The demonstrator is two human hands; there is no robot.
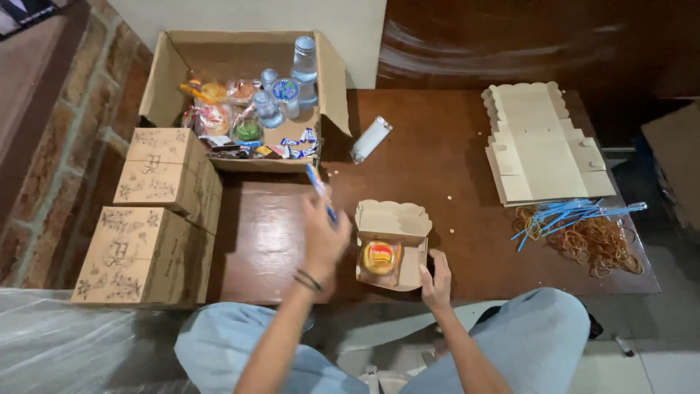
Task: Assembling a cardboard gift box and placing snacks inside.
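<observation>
My left hand (322, 235) is raised over the dark wooden table (437, 168), gripping a thin blue-and-white stick-shaped item (319, 186) that points toward the big carton. My right hand (436, 277) rests against the right side of a small open cardboard snack box (392, 226). Inside that box lies a wrapped round bun or cake with a yellow and red wrapper (379, 257). The box lid stands open at the back.
A large open carton (332, 80) at the back left holds water cups, wrapped snacks and sachets. Closed printed boxes (153, 219) are stacked at left. A white tube (370, 138) lies mid-table. Flat unfolded boxes (543, 142), blue straws (569, 215) and rubber bands (594, 241) sit at right.
</observation>
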